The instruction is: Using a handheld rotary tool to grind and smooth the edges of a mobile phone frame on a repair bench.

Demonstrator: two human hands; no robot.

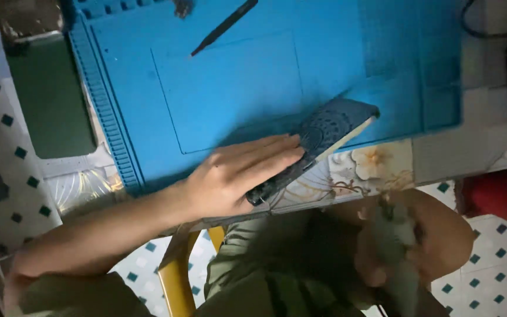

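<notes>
Left hand (239, 176) lies flat, fingers (277, 149) together, pressing the phone (324, 138) on the blue mat (236, 76). Right hand (394, 246) blurred below the worktop (441, 158); grip unclear.

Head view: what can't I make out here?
- Right hand: motion-blurred below the table edge; what it holds is unclear.
- Dark phone: its near end hidden under the left hand.
- Black pen-like tool: upper end cut off by the top edge.
- Blue mat: far side out of frame.
</notes>
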